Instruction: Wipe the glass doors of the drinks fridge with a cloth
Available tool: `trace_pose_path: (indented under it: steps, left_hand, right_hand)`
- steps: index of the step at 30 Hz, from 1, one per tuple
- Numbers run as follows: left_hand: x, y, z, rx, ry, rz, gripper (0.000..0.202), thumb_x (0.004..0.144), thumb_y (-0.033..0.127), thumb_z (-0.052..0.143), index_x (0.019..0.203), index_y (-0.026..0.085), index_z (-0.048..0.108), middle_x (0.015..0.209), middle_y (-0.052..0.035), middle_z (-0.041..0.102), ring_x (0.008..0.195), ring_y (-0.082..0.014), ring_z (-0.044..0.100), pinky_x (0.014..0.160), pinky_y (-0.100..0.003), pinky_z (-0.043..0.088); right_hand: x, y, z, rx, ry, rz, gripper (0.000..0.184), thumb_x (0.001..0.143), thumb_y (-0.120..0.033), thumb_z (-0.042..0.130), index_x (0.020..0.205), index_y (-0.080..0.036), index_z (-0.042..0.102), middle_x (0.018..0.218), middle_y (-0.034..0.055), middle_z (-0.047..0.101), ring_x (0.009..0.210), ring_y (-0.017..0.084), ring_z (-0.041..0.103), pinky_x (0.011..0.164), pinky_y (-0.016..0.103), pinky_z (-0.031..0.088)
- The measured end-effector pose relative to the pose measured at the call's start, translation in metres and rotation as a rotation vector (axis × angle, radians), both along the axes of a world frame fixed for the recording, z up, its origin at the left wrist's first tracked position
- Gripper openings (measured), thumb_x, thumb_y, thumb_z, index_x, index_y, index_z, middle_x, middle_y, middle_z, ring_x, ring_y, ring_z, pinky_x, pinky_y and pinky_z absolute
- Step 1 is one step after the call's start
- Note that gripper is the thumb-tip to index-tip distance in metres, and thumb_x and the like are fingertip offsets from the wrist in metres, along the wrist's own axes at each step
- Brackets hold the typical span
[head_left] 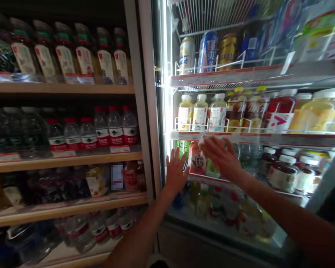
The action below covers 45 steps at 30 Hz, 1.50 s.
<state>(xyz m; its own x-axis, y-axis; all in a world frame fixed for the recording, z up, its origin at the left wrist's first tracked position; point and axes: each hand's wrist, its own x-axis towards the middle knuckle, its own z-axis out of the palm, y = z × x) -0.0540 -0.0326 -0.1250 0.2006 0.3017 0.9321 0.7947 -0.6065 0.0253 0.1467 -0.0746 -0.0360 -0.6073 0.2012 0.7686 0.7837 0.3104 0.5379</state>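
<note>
My left hand (177,171) is raised at the left edge of the lit drinks cooler, fingers spread, holding nothing. Just behind its fingertips stands a green bottle (182,146) on the third shelf. My right hand (222,154) reaches in front of that same shelf with its fingers stretched out and slightly blurred. Closest to it is a bottle with a red label (195,160), its top partly covered by the fingers. Whether the fingertips touch this bottle cannot be made out. Another green-labelled bottle (211,168) is partly hidden below my right hand.
Above run a shelf of white-capped tea bottles (200,112) and one of cans (208,50), both behind wire rails. Dark jar-like bottles (283,173) stand right of my right forearm. A wooden shelf unit (123,158) with water bottles (115,128) adjoins the cooler frame (149,93) on the left.
</note>
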Motion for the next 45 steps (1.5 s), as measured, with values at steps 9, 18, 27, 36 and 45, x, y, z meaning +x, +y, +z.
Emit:
trace_pose_path:
  steps: [9, 18, 27, 36, 45]
  left_hand:
    - [-0.014, 0.004, 0.015, 0.007, -0.08, 0.027, 0.055, 0.09, 0.021, 0.038, 0.142, 0.019, 0.019, 0.148, -0.0166, 0.027, 0.141, -0.0235, 0.009, 0.11, -0.053, 0.023]
    - [-0.011, 0.021, 0.037, 0.106, -0.151, -0.018, 0.058, 0.09, 0.017, 0.038, 0.144, 0.021, 0.017, 0.15, -0.0148, 0.023, 0.141, -0.0221, 0.012, 0.112, -0.051, 0.02]
    - [-0.02, 0.031, 0.059, 0.139, -0.196, -0.01, 0.054, 0.09, 0.016, 0.035, 0.142, 0.019, 0.023, 0.148, -0.0146, 0.028, 0.14, -0.0226, 0.017, 0.112, -0.051, 0.02]
    - [-0.047, 0.029, 0.048, 0.108, -0.205, -0.005, 0.047, 0.088, 0.013, 0.032, 0.135, 0.017, 0.036, 0.142, -0.0147, 0.039, 0.138, -0.0238, 0.024, 0.111, -0.052, 0.024]
    - [0.012, -0.021, 0.068, -0.389, -0.82, -0.7, 0.045, 0.087, 0.038, 0.045, 0.127, 0.018, 0.04, 0.126, -0.0115, 0.054, 0.113, -0.0192, 0.054, 0.094, -0.035, 0.047]
  right_hand:
    - [-0.03, 0.006, -0.033, -0.05, -0.166, 0.1, 0.056, 0.086, -0.01, 0.043, 0.139, -0.023, 0.034, 0.143, 0.001, 0.04, 0.14, 0.016, 0.016, 0.117, 0.044, 0.011]
    - [-0.037, 0.018, -0.012, 0.054, -0.056, 0.033, 0.051, 0.086, -0.018, 0.047, 0.137, -0.021, 0.039, 0.146, 0.0047, 0.034, 0.14, 0.02, 0.017, 0.117, 0.046, 0.011]
    - [-0.041, 0.028, 0.039, 0.139, 0.155, -0.071, 0.049, 0.088, -0.014, 0.04, 0.137, -0.021, 0.039, 0.146, 0.0068, 0.032, 0.139, 0.022, 0.02, 0.114, 0.05, 0.019]
    - [-0.077, 0.038, 0.061, 0.112, 0.129, -0.032, 0.044, 0.091, -0.015, 0.037, 0.135, -0.019, 0.041, 0.146, 0.0081, 0.033, 0.137, 0.024, 0.024, 0.113, 0.053, 0.02]
    - [-0.073, 0.017, 0.005, -0.21, 0.328, 0.294, 0.032, 0.088, -0.018, 0.041, 0.114, -0.019, 0.061, 0.133, 0.0094, 0.051, 0.123, 0.018, 0.048, 0.103, 0.036, 0.042]
